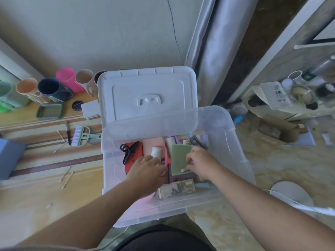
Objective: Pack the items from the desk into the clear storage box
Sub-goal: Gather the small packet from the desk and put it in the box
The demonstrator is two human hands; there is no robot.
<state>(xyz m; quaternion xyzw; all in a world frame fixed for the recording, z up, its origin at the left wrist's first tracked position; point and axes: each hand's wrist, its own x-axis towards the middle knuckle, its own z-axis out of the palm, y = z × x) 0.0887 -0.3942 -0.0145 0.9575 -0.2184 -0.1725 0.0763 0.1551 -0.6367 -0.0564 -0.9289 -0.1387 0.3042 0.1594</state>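
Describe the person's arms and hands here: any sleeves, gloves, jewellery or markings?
Both forearms are bare up to the frame edge, with no sleeves in view. The left hand and right hand are ungloved; no rings, watch, bracelets or markings show. Fine detail is soft in this wide-angle view.

I find nothing I can actually read from this head view. The flat printed card [176, 189] lying against the near wall of the clear plastic storage box [235, 142] carries a greyish picture and a pale label patch, but any lettering on it is too blurred for me to make out. The dark navy cup [52, 88] on the wooden desk [36, 196] shows a light strip near its base and the small round black lid [77, 105] has faint marks, equally illegible.
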